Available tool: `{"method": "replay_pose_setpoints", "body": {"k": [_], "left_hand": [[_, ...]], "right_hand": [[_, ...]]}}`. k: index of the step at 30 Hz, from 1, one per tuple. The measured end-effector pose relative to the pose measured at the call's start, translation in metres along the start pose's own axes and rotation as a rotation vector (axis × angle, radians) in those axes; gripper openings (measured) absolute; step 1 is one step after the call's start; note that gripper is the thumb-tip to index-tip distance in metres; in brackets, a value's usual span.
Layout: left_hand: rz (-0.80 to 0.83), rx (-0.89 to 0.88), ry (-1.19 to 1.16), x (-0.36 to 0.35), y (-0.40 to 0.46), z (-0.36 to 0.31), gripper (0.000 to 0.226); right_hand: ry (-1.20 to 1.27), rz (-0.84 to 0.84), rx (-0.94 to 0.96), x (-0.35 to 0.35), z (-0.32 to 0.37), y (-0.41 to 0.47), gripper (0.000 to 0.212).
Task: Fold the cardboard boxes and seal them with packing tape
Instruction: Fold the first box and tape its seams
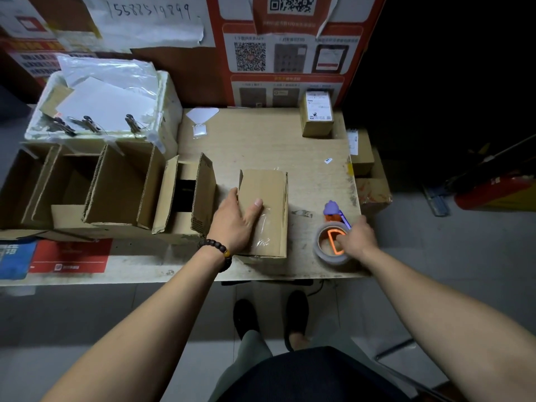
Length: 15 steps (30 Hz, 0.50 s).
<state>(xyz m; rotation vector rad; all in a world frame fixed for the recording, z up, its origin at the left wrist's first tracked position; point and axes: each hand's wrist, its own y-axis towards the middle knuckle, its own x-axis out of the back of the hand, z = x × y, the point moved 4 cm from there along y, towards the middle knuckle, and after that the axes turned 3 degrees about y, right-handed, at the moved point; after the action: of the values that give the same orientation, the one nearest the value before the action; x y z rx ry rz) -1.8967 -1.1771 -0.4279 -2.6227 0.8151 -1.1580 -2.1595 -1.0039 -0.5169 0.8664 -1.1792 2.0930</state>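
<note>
Two hands at a wooden table (pixel 261 134), left hand (pixel 236 219) flat and open on the taped cardboard box (pixel 268 198) in the middle, right hand (pixel 358 237) gripping the tape dispenser (pixel 332 237) just beside the box

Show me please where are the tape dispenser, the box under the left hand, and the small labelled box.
tape dispenser (pixel 332 242): head view, roll rim.
box (pixel 272 192): head view, top face.
small labelled box (pixel 317 123): head view, front side.

Under the left grip (pixel 236 220) the matt brown corrugated cardboard box (pixel 265 210) carries a glossy, wrinkled strip of clear tape (pixel 262 227), while the right grip (pixel 355 237) holds a shiny tape roll (pixel 323 248) with orange plastic on the scuffed, pale wood-grain bench (pixel 261 146).
</note>
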Motion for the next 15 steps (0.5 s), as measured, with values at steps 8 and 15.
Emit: {"method": "replay_pose_setpoints", "body": {"k": [8,15], "left_hand": [[-0.070,-0.207,-0.061,0.038,-0.056,-0.062,0.043],[0.398,0.153,-0.711,0.012,-0.076,-0.083,0.045]], "right_hand": [[0.553,0.125,0.561,0.079,0.058,-0.100,0.088],[0.286,-0.011,0.969,0.097,0.062,-0.134,0.096]]}}
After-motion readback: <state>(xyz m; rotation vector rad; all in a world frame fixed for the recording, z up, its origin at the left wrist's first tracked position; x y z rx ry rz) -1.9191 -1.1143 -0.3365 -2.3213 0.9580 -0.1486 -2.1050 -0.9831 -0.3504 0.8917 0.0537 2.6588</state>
